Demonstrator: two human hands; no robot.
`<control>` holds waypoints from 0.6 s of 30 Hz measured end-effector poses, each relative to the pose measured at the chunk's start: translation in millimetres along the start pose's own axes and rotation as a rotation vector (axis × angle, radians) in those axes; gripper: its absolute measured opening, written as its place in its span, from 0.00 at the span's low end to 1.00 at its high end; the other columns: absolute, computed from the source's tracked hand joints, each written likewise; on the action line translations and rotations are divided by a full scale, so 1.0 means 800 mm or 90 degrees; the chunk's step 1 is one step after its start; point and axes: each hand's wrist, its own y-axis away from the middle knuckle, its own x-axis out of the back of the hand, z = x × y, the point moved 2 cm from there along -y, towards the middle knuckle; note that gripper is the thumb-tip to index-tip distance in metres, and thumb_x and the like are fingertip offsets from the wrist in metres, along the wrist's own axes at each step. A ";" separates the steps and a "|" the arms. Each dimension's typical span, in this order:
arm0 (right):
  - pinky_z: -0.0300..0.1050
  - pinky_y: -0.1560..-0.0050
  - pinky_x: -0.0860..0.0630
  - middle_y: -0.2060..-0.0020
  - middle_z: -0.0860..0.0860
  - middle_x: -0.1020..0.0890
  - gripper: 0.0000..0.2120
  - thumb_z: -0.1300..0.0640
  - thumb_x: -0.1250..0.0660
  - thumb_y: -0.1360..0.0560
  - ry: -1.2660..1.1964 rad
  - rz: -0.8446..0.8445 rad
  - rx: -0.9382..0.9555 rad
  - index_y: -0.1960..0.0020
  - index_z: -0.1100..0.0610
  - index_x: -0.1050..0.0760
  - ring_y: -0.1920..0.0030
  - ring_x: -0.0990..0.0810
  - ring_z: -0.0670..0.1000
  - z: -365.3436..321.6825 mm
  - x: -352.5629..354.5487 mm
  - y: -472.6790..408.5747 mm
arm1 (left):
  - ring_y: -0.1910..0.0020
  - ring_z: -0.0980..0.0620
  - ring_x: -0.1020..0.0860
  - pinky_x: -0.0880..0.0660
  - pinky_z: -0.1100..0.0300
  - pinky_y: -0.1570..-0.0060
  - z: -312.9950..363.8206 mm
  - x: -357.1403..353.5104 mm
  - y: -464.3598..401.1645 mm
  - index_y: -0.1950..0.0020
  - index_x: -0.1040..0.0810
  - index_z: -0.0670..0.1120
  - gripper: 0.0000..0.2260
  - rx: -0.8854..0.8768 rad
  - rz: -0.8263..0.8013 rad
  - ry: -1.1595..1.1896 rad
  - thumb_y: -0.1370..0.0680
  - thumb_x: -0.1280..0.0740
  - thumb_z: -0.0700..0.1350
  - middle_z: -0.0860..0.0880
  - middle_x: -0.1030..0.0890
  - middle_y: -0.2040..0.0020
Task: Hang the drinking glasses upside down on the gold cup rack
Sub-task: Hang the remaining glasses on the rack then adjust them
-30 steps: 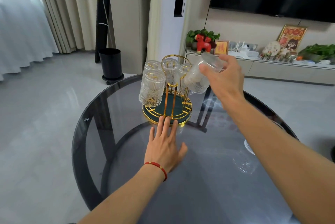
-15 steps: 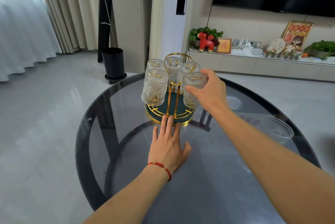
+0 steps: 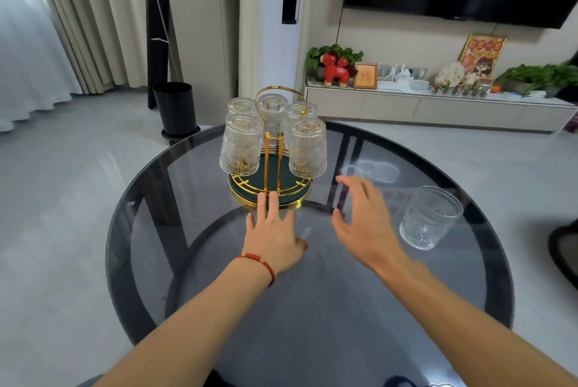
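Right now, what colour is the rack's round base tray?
Dark green with gold trim: the base tray of the cup rack, clearest in the head view.

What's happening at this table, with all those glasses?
A person is hanging drinking glasses upside down on a gold cup rack that stands on a round glass table. Five glasses already hang there, the nearest on the right. The left hand lies flat on the table, fingertips touching the rack's base. The right hand is open and empty, hovering between the rack and one last glass, which stands upright on the table to the right.
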 end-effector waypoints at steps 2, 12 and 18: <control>0.46 0.26 0.42 0.34 0.55 0.23 0.23 0.62 0.29 0.26 0.045 -0.005 -0.027 0.31 0.58 0.25 0.26 0.34 0.59 0.013 0.012 0.016 | 0.19 0.40 0.60 0.50 0.37 0.22 0.008 0.012 0.000 0.29 0.29 0.50 0.23 -0.002 -0.025 0.040 0.22 0.34 0.54 0.40 0.51 0.17; 0.67 0.23 0.45 0.23 0.62 0.38 0.36 0.56 0.25 0.29 0.082 0.163 -0.308 0.24 0.55 0.34 0.22 0.43 0.63 0.084 0.079 0.028 | 0.27 0.46 0.33 0.35 0.46 0.26 0.044 0.043 0.033 0.29 0.26 0.48 0.20 -0.042 -0.024 0.243 0.21 0.31 0.47 0.48 0.25 0.29; 0.52 0.44 0.26 0.34 0.56 0.24 0.43 0.54 0.21 0.30 -0.199 0.199 -0.451 0.23 0.57 0.41 0.35 0.24 0.59 0.130 0.077 0.040 | 0.31 0.50 0.29 0.30 0.57 0.37 0.056 0.046 0.047 0.30 0.26 0.51 0.19 -0.041 -0.019 0.312 0.21 0.32 0.45 0.49 0.24 0.31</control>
